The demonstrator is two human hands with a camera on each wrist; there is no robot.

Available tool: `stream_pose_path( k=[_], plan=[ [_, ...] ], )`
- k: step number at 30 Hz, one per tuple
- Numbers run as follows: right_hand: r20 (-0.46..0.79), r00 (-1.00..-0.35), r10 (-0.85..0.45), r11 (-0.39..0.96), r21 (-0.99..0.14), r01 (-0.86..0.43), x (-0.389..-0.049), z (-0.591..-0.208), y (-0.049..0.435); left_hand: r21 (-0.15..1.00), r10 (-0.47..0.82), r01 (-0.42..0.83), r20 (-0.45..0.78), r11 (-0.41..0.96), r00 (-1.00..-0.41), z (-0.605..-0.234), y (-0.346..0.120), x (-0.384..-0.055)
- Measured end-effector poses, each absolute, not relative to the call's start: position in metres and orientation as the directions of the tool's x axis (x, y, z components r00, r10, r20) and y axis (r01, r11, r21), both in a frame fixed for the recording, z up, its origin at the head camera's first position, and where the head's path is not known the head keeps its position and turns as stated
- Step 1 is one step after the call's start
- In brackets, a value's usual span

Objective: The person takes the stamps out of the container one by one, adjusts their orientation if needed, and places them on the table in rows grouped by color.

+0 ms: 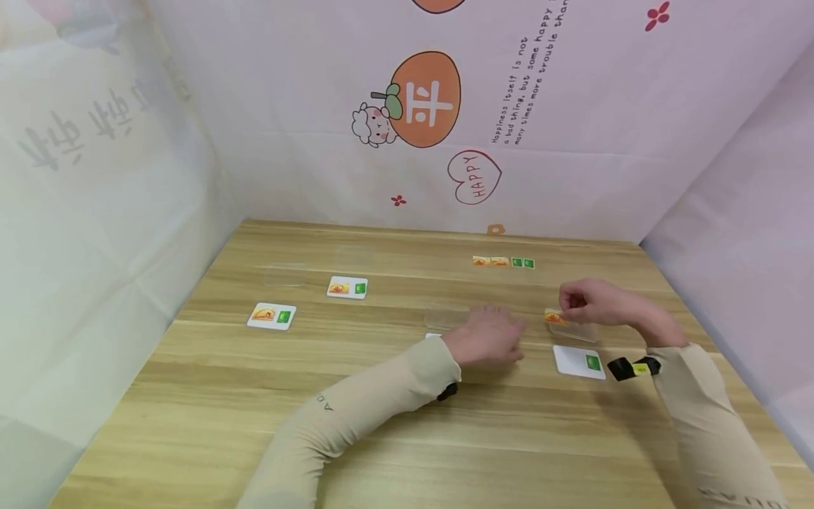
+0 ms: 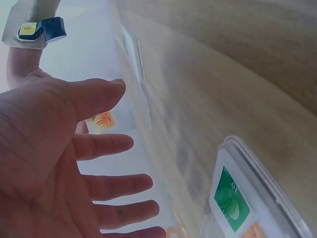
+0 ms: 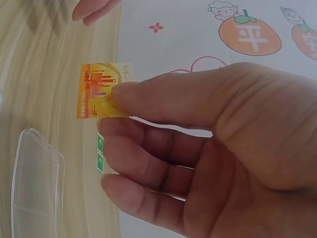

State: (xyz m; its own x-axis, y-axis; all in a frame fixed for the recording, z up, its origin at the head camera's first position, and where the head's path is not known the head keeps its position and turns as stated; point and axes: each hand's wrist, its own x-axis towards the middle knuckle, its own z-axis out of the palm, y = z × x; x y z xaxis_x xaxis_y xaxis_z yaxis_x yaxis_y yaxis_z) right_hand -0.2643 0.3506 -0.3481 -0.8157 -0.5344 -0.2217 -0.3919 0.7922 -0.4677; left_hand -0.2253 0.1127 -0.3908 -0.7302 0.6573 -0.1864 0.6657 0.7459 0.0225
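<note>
My right hand (image 1: 594,302) pinches an orange-and-yellow postage stamp (image 3: 101,91) between thumb and index finger, its other fingers curled loosely behind. Below it on the table lie a clear plastic case (image 1: 584,332) and a white card (image 1: 572,360) bearing one green stamp (image 1: 593,363). My left hand (image 1: 486,336) hovers palm down over the table's middle, and in the left wrist view its fingers spread straight with nothing in them. Beside that hand lies another card (image 2: 230,201) with a green stamp and part of an orange one; in the head view the hand and sleeve mostly hide it.
Two stamped cards, a nearer one (image 1: 271,316) and a farther one (image 1: 347,287), lie at the left with a clear case (image 1: 285,274). Another clear case (image 1: 444,317) lies left of my left hand. Loose orange stamps (image 1: 490,261) and green stamps (image 1: 523,263) line up near the back wall.
</note>
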Motion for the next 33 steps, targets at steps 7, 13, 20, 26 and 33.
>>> stream_pose_path(
  k=[7,13,20,26,33],
  plan=[
    [-0.228,-0.815,-0.532,0.790,-0.481,-0.381,-0.269,-0.348,0.349,0.046,0.653,0.656,-0.163,0.754,-0.739,-0.388,0.103,-0.228],
    [-0.239,-0.823,-0.516,0.798,-0.482,-0.361,-0.270,-0.343,0.347,0.063,0.659,0.658,-0.135,0.751,-0.740,-0.385,0.092,-0.232],
    [-0.246,-0.828,-0.504,0.811,-0.463,-0.357,-0.276,-0.342,0.339,0.081,0.633,0.628,-0.135,0.774,-0.762,-0.381,0.080,-0.237],
    [-0.253,-0.829,-0.499,0.812,-0.471,-0.345,-0.281,-0.344,0.332,0.053,0.619,0.618,-0.133,0.785,-0.774,-0.380,0.074,-0.240],
    [-0.246,-0.830,-0.500,0.805,-0.485,-0.342,-0.290,-0.346,0.322,0.073,0.609,0.605,-0.124,0.793,-0.783,-0.379,0.065,-0.242]
  ],
)
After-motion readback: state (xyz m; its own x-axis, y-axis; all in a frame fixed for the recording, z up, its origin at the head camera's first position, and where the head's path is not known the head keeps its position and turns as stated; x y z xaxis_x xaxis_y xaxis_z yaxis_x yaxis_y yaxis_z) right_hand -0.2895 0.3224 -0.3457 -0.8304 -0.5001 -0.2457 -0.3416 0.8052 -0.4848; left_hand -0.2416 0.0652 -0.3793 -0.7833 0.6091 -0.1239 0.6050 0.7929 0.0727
